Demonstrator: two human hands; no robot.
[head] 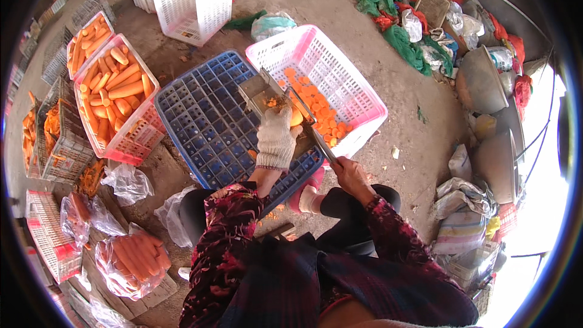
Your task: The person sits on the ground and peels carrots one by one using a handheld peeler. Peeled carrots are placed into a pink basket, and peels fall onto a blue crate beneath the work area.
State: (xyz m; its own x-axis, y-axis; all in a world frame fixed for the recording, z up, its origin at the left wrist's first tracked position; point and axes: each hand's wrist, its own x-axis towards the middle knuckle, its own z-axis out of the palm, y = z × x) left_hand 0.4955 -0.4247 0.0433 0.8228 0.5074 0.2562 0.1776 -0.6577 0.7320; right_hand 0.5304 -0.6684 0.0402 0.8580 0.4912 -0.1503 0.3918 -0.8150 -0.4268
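Note:
My left hand (276, 139), in a pale knitted glove, holds a peeled carrot (296, 117) against a metal slicing cutter (259, 92). The cutter lies over an upturned blue plastic crate (205, 114). My right hand (354, 176), without a glove, grips the handle end of the cutter's long metal lever (324, 146). Orange scraps lie on the cutter beside the gloved fingers. Just beyond the blade stands a white and pink plastic basket (360, 86) with many round carrot slices (319, 105) in it. The glove hides part of the carrot.
Crates of peeled carrots (118, 86) stand at the left, with a bag of carrots (134, 259) below them. White crates (191, 4) stand at the top. Metal basins (482, 79), sacks and colored net bags (403, 48) line the right side.

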